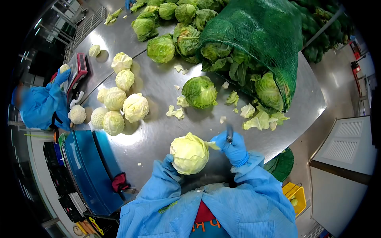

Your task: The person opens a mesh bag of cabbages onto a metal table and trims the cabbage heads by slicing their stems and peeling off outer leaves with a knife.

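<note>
My left hand (170, 163), in a blue glove, is closed around the left side of a pale, trimmed cabbage (190, 152) held above the steel table's near edge. To its right, my gloved right hand (232, 148) is closed on a small knife (229, 133); the dark end points away from me and the rest is hidden in the fist. A loose leaf strip (213, 145) stretches from the cabbage to the right fingers. Farther off on the table sits an untrimmed green cabbage (199, 92), with torn leaf pieces (176, 112) around it.
Several trimmed cabbages (135, 107) stand at the left, some in white foam nets. A green mesh sack (254, 43) spills cabbages at the right, with more behind. At far left, a co-worker (43, 105) reaches to a red scale (79, 67). A blue bin (89, 170) stands below.
</note>
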A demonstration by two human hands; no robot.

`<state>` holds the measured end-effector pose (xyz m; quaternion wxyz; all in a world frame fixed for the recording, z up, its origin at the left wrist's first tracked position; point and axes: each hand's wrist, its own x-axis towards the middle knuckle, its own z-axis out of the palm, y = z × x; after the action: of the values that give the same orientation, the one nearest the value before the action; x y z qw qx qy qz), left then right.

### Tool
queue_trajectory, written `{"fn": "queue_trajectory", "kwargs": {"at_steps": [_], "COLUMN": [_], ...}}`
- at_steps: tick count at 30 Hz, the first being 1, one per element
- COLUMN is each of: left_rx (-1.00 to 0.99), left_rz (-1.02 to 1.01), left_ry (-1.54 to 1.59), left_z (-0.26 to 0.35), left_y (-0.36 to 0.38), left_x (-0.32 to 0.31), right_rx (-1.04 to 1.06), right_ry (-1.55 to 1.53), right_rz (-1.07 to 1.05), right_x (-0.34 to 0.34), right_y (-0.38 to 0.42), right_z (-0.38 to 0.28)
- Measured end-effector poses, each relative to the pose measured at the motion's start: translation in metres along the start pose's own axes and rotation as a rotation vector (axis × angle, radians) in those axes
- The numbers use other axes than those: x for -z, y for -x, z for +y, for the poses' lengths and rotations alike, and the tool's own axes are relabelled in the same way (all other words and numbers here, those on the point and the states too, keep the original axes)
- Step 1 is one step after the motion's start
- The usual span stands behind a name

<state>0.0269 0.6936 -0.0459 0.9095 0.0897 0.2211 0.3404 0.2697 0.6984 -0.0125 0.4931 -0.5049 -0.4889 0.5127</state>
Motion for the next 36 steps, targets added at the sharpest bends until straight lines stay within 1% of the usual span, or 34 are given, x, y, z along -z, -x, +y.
{"fn": "queue_trajectory", "kwargs": {"at_steps": [1,4,7,8,11,14,17,20,23,26,27,29,32,35,36], "left_rx": [-0.03,-0.046,-0.029,-0.051,-0.023,-0.04,-0.05,-0.046,-0.046,-0.04,-0.036,-0.017,0.003,0.057,0.079], "left_rz": [-0.046,0.001,0.086,0.069,0.125,0.164,0.189,0.18,0.191,0.23,0.244,0.209,0.139,0.051,0.02], "left_ry": [0.024,-0.054,-0.075,-0.108,-0.253,-0.339,-0.397,-0.407,-0.379,-0.35,-0.342,-0.349,-0.35,-0.355,-0.359], "left_z": [0.001,0.003,0.003,0.005,0.013,0.014,0.015,0.016,0.016,0.012,0.01,0.01,0.013,0.018,0.02], "left_y": [0.001,-0.002,-0.005,-0.003,-0.005,-0.009,-0.01,-0.011,-0.012,-0.013,-0.013,-0.011,-0.012,-0.01,-0.009], "left_x": [-0.006,-0.024,-0.014,-0.014,-0.022,-0.03,-0.035,-0.036,-0.038,-0.034,-0.032,-0.03,-0.038,-0.038,-0.037], "right_rx": [-0.121,-0.353,-0.257,-0.202,-0.157,-0.01,-0.105,-0.065,-0.026,0.13,0.147,0.185,0.053,-0.571,-0.598], "right_ry": [-0.017,-0.261,0.099,0.08,0.285,0.141,-0.074,-0.039,0.292,0.427,0.431,0.44,0.237,-0.246,-0.299], "right_rz": [0.077,0.487,0.391,0.222,-0.247,-0.357,-0.354,-0.319,-0.316,-0.219,-0.189,-0.127,-0.072,0.003,0.026], "right_x": [0.005,0.022,0.033,0.028,-0.002,-0.017,-0.013,-0.01,-0.006,-0.01,-0.011,-0.013,-0.014,-0.009,-0.004], "right_y": [0.001,-0.031,-0.037,-0.029,-0.016,-0.011,-0.015,-0.013,-0.013,-0.011,-0.01,-0.009,-0.004,-0.006,-0.009], "right_z": [-0.001,-0.007,-0.009,-0.006,-0.049,-0.017,-0.013,-0.01,-0.025,-0.023,-0.021,-0.013,-0.006,-0.03,-0.033]}}
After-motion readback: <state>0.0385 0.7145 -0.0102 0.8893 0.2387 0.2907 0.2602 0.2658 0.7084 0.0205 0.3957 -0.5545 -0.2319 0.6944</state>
